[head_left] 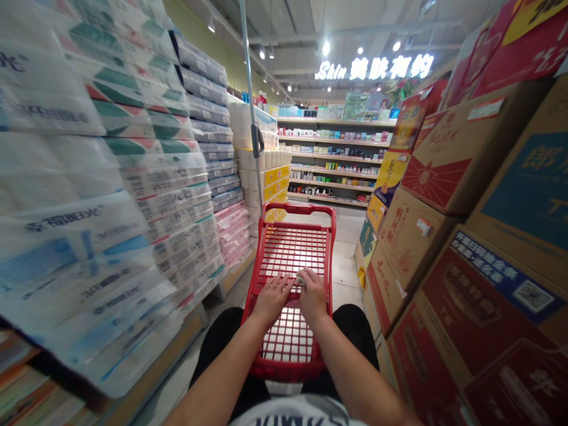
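Note:
A red wire shopping cart (290,225) stands in front of me in a store aisle. Both my hands rest on its basket, near the middle. My left hand (273,296) lies flat on the red mesh with its fingers spread. Beside it, my right hand (313,293) is curled around a small pale object (301,278) that I cannot identify, held at the fingertips. The cart's basket looks empty apart from my hands.
Stacked packs of tissue and toilet paper (110,195) wall the left side on a low platform. Cardboard boxes (461,248) are piled high on the right. Shelves of bottles (337,171) close the aisle's far end under a lit sign. A metal pole (249,89) rises ahead.

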A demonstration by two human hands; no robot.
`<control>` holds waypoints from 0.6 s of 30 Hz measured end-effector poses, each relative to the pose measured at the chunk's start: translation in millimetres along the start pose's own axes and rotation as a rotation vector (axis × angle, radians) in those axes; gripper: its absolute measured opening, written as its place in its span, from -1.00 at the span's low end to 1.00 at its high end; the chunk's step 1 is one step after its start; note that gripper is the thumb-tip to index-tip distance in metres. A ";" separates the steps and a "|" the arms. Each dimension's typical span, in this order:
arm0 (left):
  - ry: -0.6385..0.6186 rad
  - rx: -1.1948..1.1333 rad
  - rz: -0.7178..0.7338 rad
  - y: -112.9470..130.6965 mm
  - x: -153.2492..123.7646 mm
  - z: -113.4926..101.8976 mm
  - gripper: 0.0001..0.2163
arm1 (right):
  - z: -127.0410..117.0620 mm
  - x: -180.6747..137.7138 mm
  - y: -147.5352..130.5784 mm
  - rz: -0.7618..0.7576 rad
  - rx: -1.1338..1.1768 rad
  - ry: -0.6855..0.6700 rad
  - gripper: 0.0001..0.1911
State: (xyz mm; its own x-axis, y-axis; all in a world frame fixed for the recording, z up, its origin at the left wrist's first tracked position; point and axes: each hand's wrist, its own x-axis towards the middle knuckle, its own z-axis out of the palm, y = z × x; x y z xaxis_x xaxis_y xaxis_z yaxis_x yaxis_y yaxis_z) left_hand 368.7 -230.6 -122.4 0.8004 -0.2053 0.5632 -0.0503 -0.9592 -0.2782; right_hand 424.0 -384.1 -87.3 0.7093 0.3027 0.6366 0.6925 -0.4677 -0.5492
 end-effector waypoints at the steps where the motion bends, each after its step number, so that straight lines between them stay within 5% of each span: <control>1: 0.000 0.000 0.001 -0.1 -0.1 0.1 -0.59 | -0.4 0.1 -0.4 0.010 -0.006 0.001 -0.54; 6: 0.000 0.005 0.006 -0.4 -0.3 0.7 -0.63 | -1.9 0.7 -2.3 -0.064 0.025 -0.090 -0.50; 12: -0.014 -0.009 -0.001 -0.7 0.1 2.6 -0.60 | 1.6 4.4 -2.0 0.043 -0.060 -0.016 -0.56; 18: -0.030 -0.023 0.006 -2.3 -1.0 7.9 -0.58 | -3.8 26.2 9.0 -0.087 -0.032 -0.178 -0.55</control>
State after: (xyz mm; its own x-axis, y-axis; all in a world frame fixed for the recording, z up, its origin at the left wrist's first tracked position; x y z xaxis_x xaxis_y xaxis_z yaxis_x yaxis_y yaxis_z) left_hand 372.8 -226.6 -128.6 0.8177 -0.2057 0.5376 -0.0690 -0.9623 -0.2633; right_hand 448.2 -383.6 -73.5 0.6607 0.4836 0.5741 0.7500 -0.4582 -0.4770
